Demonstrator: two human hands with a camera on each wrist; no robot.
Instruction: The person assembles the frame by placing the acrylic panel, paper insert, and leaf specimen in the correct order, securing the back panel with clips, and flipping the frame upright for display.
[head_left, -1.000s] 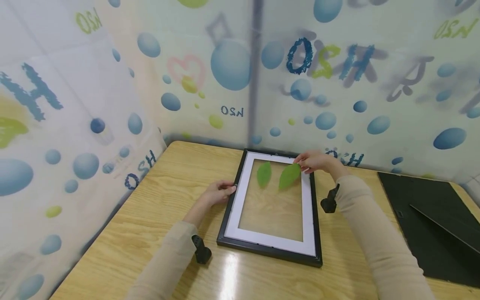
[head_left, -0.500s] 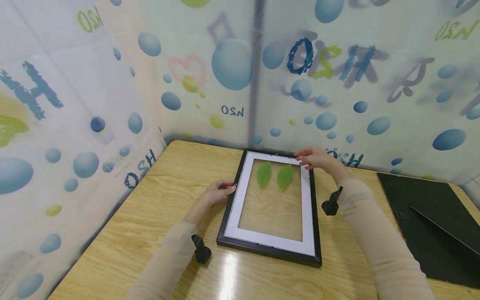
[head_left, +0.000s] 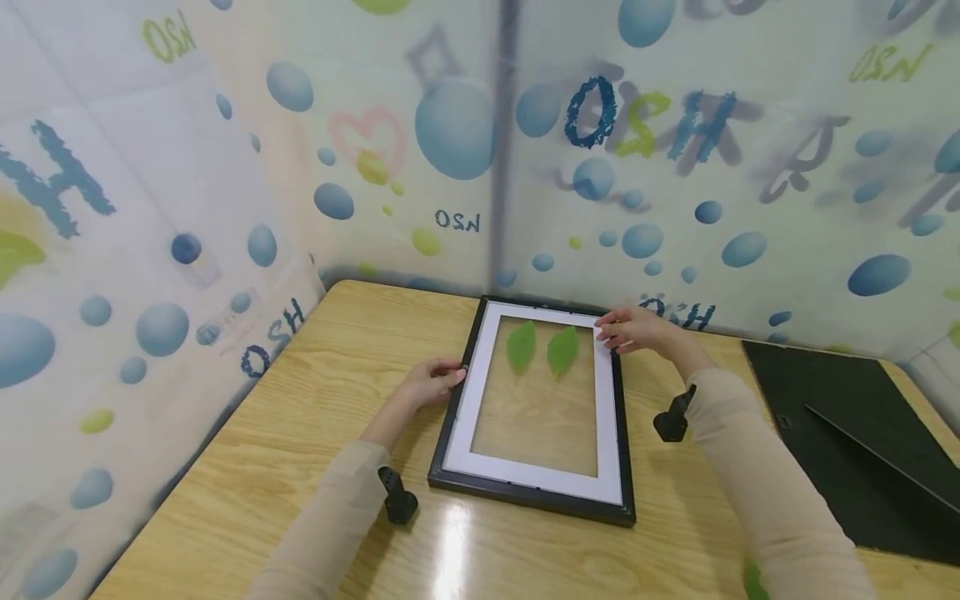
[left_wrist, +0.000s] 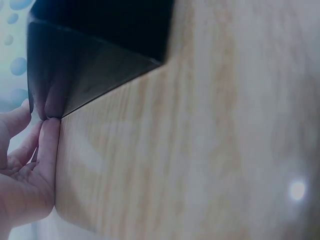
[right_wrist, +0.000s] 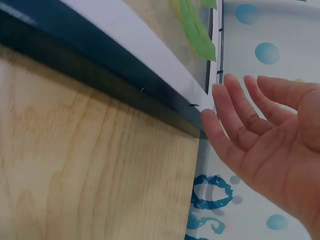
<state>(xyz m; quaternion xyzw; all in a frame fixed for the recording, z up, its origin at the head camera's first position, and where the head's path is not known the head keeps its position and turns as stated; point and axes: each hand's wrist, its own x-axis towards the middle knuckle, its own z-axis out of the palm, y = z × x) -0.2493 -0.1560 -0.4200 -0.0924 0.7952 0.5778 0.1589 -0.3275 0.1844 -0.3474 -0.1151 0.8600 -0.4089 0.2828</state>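
Note:
A black picture frame (head_left: 531, 498) with a white mat lies on the table, seen in the head view. Two green leaves, the left leaf (head_left: 521, 346) and the right leaf (head_left: 562, 351), lie side by side inside the mat opening near its far end. My left hand (head_left: 426, 384) touches the frame's left outer side with its fingertips; the left wrist view has those fingers (left_wrist: 47, 145) straight against the black side. At the far right corner, my right hand (head_left: 637, 330) is spread with nothing in it. Its fingers (right_wrist: 235, 110) are near the mat's corner in the right wrist view.
A black backing board (head_left: 847, 450) with a raised stand flap (head_left: 877, 450) lies on the right of the table. Another green leaf (head_left: 754, 582) shows partly beside my right forearm. A patterned curtain (head_left: 420, 167) borders the wooden table (head_left: 300, 467) behind and on the left.
My right hand pinched the right leaf a second ago; it has let go and drawn slightly right. That leaf now lies upright beside the left one. The left hand stays at the frame's side.

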